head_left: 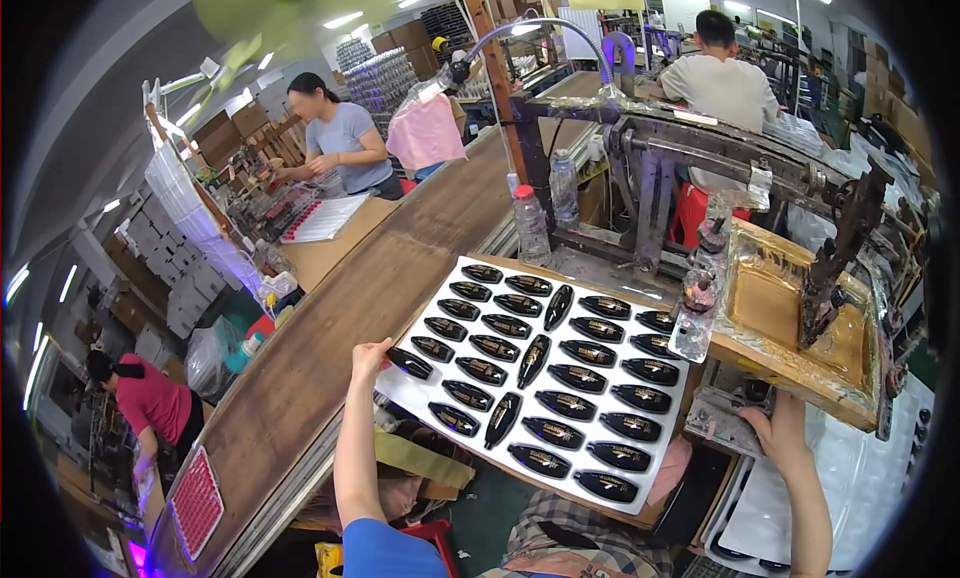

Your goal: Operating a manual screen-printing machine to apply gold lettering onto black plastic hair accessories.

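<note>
A white tray (pixel 640 323) lies before me, with rows of glossy black oval pieces (pixel 565 405) bearing gold print. Several of them stand in a steeper middle column. At the tray's left corner my left hand (pixel 372 360) is closed, its fingertips pinching the outer end of a black oval piece (pixel 410 364). My right hand (pixel 782 433) is at the right, under the edge of a wooden-framed printing screen (pixel 800 288). Its thumb lies beside a grey metal fixture (pixel 725 421); the frame hides the other fingers.
A long brown conveyor belt (pixel 400 263) runs along my left, with a tray of red pieces (pixel 197 503) on its near end. A bottle with a red cap (pixel 530 223) stands by the machine's metal arm (pixel 690 148). White trays (pixel 790 508) lie lower right. Three co-workers sit or stand farther off.
</note>
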